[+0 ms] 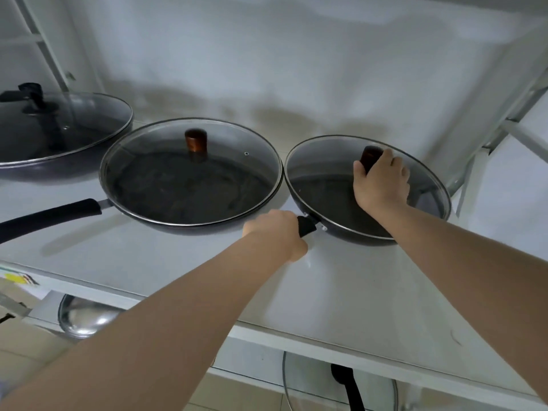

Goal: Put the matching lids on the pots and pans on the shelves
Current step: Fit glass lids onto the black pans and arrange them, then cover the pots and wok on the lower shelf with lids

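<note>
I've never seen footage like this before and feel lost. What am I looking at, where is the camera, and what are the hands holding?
There is no machine here: a person wears a camera on the head, looking forward and down at their own arms. On the white shelf stand three dark pans, each under a glass lid. The left hand grips the black handle of the right pan. The right hand is closed on the brown knob of that pan's lid. More lids show on the shelf below.
</note>
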Motion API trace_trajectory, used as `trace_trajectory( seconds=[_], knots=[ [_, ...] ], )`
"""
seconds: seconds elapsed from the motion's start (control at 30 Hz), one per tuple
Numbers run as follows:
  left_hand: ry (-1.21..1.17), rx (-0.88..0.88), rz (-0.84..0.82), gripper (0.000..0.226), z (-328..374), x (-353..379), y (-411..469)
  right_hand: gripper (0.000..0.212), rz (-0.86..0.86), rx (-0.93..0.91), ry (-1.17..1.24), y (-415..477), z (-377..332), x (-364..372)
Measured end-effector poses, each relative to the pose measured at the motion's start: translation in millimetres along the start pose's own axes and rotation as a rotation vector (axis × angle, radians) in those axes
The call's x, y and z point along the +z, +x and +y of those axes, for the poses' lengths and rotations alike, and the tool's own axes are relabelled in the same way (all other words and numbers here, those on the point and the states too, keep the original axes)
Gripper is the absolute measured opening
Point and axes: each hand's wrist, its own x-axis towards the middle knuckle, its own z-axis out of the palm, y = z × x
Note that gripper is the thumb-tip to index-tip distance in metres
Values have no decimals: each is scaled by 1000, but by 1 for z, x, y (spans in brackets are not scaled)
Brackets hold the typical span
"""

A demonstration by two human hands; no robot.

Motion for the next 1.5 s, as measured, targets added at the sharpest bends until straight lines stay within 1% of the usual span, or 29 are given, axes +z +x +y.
trace_trajectory(
  seconds=[0.03, 0.1, 0.17, 0.2, 0.23, 0.27, 0.33, 0.4, 0.47, 0.5, 0.57, 0.7, 0.83, 0.93, 1.03, 1.1, 1.17, 1.2, 1.27, 1.33, 1.43, 1.5],
  knots=[
    [-19, 6, 3, 15, -3, -2, -2, 62, 20, -17, 18, -8, -4, -1],
    [-72, 10, 14, 38, -12, -5, -9, 53, 66, -98, 82, -29, -14, -1],
    [-125, -2, 54, 59, -30, -4, -19, 38, 97, -229, 179, -53, -31, 4],
    [-150, -18, 85, 62, -41, -4, -23, 29, 104, -298, 221, -67, -42, 7],
    [-159, -40, 126, 60, -54, -4, -29, 20, 100, -357, 250, -80, -55, 10],
    [-144, -60, 171, 54, -68, -3, -34, 16, 89, -412, 274, -95, -71, 13],
    [-82, -89, 242, 36, -95, -4, -46, 21, 35, -513, 337, -127, -111, 18],
    [-50, -112, 252, 21, -117, -8, -61, 25, -57, -580, 388, -158, -152, 24],
    [-27, -132, 241, 14, -138, -13, -77, 29, -148, -635, 391, -189, -188, 30],
    [-5, -138, 240, 19, -150, -15, -85, 30, -172, -662, 388, -203, -202, 34],
    [30, -161, 223, 26, -178, -15, -101, 30, -221, -664, 404, -229, -224, 43],
    [47, -222, 210, 21, -232, -8, -132, 35, -389, -569, 481, -275, -254, 67],
    [82, -286, 134, 14, -277, 14, -151, 41, -522, -491, 545, -321, -273, 95],
    [76, -332, 78, 24, -309, 39, -155, 42, -600, -433, 526, -348, -279, 121],
    [132, -342, -4, 31, -335, 67, -156, 34, -656, -399, 501, -374, -275, 157],
    [158, -363, -106, 33, -355, 97, -157, 39, -688, -445, 476, -397, -267, 183],
    [153, -388, -189, 36, -378, 132, -157, 43, -711, -540, 411, -419, -260, 211],
    [137, -405, -191, 38, -390, 147, -154, 42, -708, -568, 393, -426, -258, 226],
    [101, -423, -161, 40, -414, 170, -144, 38, -693, -560, 389, -434, -260, 260],
    [98, -416, -121, 34, -435, 183, -127, 37, -663, -533, 388, -435, -266, 292],
    [78, -424, -82, 17, -457, 197, -103, 40, -636, -521, 380, -432, -275, 334],
    [67, -423, -59, 14, -470, 208, -87, 40, -600, -506, 380, -430, -278, 358]
  ],
)
